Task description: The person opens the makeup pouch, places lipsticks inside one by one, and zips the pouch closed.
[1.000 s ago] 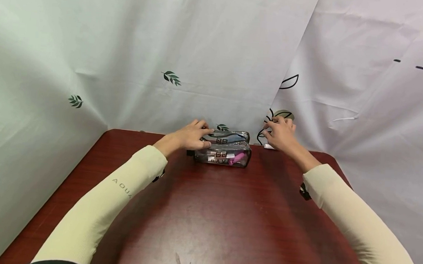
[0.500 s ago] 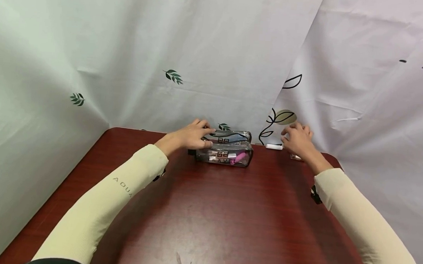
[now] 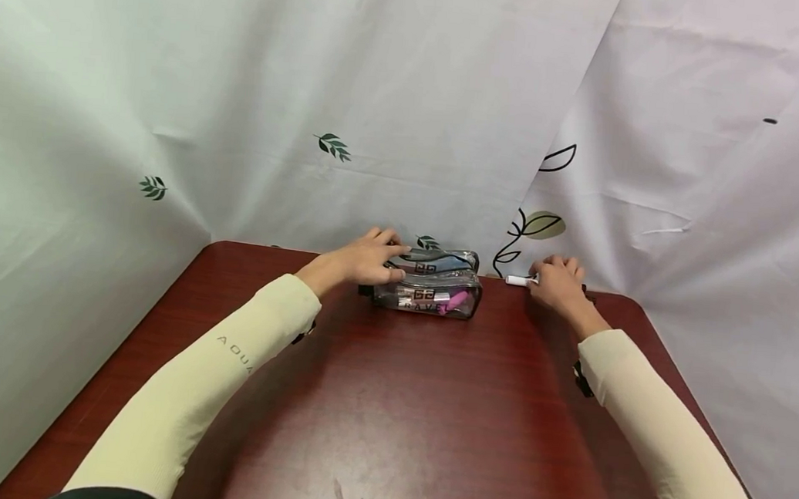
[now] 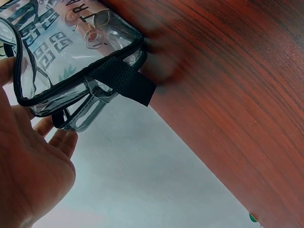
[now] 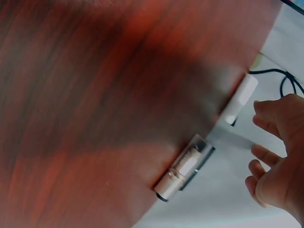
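Observation:
A clear zip pouch with black trim and printed lettering stands near the table's back edge. Inside it show a pink item and several small tubes. My left hand holds the pouch's left end, thumb in front and fingers behind; the left wrist view shows the pouch's black end tab near the palm. A short white tube lies at the back edge, right of the pouch. My right hand is just over its right end, and the right wrist view shows its bent fingers spread beside the white tube, holding nothing.
A small tube in a clear case lies at the table edge close to the right hand, mostly hidden behind it in the head view. A white printed curtain hangs right behind the dark red table.
My right hand first shifted right, uncovering the white tube, then came down and slightly back left beside it. My left hand stays on the pouch. The head view has turned a little.

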A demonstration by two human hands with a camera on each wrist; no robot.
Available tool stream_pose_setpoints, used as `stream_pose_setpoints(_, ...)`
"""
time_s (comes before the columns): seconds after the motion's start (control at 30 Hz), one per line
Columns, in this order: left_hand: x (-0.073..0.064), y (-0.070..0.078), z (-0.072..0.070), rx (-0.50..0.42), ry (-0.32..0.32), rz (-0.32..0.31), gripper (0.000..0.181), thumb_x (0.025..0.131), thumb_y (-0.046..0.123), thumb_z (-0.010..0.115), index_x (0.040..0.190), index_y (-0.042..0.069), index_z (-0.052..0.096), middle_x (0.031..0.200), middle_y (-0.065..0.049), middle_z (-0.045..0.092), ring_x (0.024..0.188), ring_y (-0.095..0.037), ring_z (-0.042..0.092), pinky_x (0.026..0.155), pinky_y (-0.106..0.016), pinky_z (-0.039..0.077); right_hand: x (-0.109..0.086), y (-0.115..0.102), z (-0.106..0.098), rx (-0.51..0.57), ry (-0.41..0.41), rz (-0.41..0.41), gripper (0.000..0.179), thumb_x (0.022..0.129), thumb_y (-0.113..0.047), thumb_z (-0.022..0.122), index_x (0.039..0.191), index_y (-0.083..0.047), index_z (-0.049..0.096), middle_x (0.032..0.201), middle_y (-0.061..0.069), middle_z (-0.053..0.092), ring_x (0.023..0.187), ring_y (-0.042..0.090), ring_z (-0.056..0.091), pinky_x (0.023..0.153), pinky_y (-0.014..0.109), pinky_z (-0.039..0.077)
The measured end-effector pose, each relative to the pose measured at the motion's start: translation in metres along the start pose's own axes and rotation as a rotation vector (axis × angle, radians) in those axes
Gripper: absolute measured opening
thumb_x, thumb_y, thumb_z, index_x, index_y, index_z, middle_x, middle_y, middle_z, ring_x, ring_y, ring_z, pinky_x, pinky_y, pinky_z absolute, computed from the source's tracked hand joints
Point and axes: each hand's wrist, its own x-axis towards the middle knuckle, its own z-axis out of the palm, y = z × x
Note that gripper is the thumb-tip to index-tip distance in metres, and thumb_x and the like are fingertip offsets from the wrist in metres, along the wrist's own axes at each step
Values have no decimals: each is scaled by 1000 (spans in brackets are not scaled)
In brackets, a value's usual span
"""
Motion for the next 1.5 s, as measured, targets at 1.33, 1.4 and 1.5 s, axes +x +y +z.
stream_pose_setpoints(1.33,-1,1,0,-18,13,4,68,116,43,54,176,13,43,172,-18,40,156,-41,37,131,-60,35,-3,-9,-16,53,-16,40,27,106,-20,68,126,-1,72,156,38,49,139,69,38,107,81,37)
stream_pose_setpoints(1.4,-1,1,0,-16,14,5,68,116,43,54,176,13,43,172,-18,40,156,-41,37,131,-60,35,-4,-13,-22,54,-2,28,27,106,-20,70,125,-2,73,156,37,50,140,68,38,107,81,37)
stream_pose_setpoints(1.5,-1,2,0,-12,14,7,68,116,44,54,176,12,43,172,-18,40,157,-42,37,131,-60,35,-4,-18,-31,56,12,11,27,107,-22,70,125,-2,73,158,35,50,142,68,36,108,80,37)
